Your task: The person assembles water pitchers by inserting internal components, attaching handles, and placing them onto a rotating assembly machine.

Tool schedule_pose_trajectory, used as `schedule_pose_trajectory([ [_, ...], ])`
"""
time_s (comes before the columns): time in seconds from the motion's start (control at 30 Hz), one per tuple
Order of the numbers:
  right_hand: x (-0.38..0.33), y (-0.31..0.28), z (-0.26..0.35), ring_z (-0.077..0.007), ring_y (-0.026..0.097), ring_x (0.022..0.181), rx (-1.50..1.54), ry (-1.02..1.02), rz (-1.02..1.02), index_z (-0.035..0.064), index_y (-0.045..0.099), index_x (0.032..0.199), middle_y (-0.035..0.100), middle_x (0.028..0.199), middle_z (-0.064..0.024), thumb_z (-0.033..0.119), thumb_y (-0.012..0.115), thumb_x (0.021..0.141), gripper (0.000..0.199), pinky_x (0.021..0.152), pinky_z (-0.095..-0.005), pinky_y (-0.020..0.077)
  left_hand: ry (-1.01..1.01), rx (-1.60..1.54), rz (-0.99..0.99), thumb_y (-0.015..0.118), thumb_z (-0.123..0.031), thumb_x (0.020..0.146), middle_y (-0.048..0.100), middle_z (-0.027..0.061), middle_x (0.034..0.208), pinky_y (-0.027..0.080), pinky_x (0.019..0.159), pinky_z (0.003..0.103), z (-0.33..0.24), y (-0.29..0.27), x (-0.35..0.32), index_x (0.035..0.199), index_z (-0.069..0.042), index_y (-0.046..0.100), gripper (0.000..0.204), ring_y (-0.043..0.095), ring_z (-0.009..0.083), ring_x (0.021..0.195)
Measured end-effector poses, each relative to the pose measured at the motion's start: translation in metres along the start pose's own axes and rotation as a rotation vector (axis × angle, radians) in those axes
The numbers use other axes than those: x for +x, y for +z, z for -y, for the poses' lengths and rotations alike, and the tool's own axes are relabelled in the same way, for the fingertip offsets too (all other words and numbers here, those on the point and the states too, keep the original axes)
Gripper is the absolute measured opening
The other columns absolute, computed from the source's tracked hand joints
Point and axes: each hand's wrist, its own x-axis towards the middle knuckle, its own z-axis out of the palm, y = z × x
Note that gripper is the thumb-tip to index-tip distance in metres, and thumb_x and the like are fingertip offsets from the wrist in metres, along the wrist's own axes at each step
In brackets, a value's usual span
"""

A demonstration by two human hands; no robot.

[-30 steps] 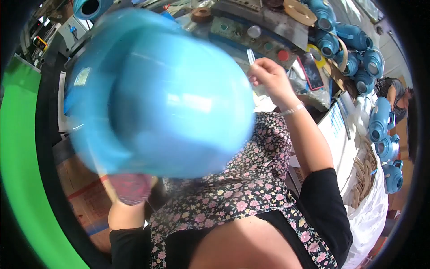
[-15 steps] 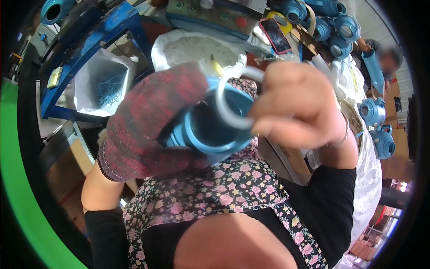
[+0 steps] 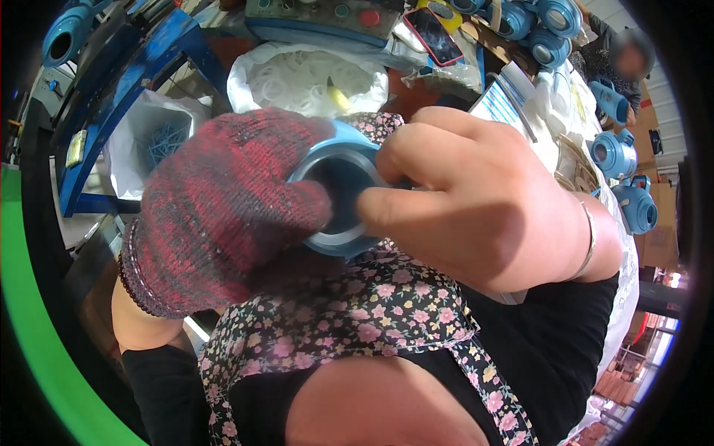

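A worker's left hand [image 3: 223, 212], in a red knitted glove, grips a blue pipe fitting [image 3: 338, 193] held close above a floral apron [image 3: 357, 320], the open mouth turned up toward the camera. The bare right hand [image 3: 483, 208], which half a second ago pinched a white ring at the rim, now has its fingers curled over the opening, fingertips pressed inside; the ring itself no longer shows, so it appears seated in the mouth. Behind, a bag of white rings [image 3: 305, 78] lies open on the bench, with more blue fittings [image 3: 547, 30] stacked at the right
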Motion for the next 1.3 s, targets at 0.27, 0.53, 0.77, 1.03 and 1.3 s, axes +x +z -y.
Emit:
schedule_pose_trajectory([
  [0.27, 0.021, -0.023, -0.006, -0.0263, 0.059, 0.069, -0.079, -0.158, 0.536, 0.0051, 0.062, 0.077, 0.053, 0.079, -0.0105, 0.018, 0.058, 0.072, 0.014, 0.056, -0.0372, 0.0488, 0.235, 0.030, 0.005, 0.071, -0.021, 0.070, 0.057, 0.0145, 0.122, 0.045, 0.092, 0.045, -0.002, 0.002, 0.005, 0.091, -0.017, 0.068, 0.022, 0.057, 0.0360, 0.107],
  [0.53, 0.032, -0.010, -0.002, -0.0261, 0.058, 0.050, -0.199, -0.192, 0.599, 0.0067, 0.061, 0.071, 0.054, 0.058, -0.0063, 0.018, 0.061, 0.071, 0.011, 0.047, -0.0362, 0.0458, 0.051, -0.477, 0.012, 0.072, -0.030, 0.070, 0.061, 0.0177, 0.112, 0.045, 0.092, 0.047, 0.001, 0.012, 0.005, 0.107, -0.011, 0.066, 0.042, 0.057, 0.0376, 0.106],
  [0.77, 0.010, -0.021, -0.008, -0.0335, 0.056, 0.084, -0.072, -0.055, -0.064, 0.0057, 0.059, 0.071, 0.058, 0.077, -0.0068, 0.034, 0.071, 0.075, 0.031, 0.084, -0.0421, 0.0448, 0.035, -0.395, -0.173, 0.072, -0.022, 0.080, 0.057, 0.0178, 0.121, 0.044, 0.095, 0.044, 0.023, -0.031, 0.015, 0.114, -0.008, 0.062, 0.039, 0.053, 0.0366, 0.116],
  [1.03, -0.057, 0.041, -0.083, -0.0250, 0.055, 0.110, 1.072, 0.862, -1.172, 0.0070, 0.041, 0.134, 0.053, 0.125, -0.0133, 0.029, 0.066, 0.083, 0.061, 0.091, -0.0371, 0.0477, -0.947, 0.973, -0.215, 0.057, -0.032, 0.090, 0.045, 0.0153, 0.139, 0.044, 0.099, 0.040, 0.231, -0.172, -0.106, 0.138, -0.011, 0.040, 0.055, 0.053, 0.0306, 0.119],
  [1.3, 0.034, 0.069, -0.109, -0.0235, 0.062, 0.101, 1.463, 0.907, -0.586, 0.0105, 0.039, 0.140, 0.059, 0.120, -0.0091, 0.038, 0.063, 0.083, 0.068, 0.069, -0.0380, 0.0573, -0.580, 1.138, -0.476, 0.069, -0.020, 0.078, 0.063, 0.0101, 0.097, 0.044, 0.071, 0.044, 0.161, -0.155, -0.162, 0.103, -0.014, 0.061, 0.026, 0.060, 0.0322, 0.083],
])
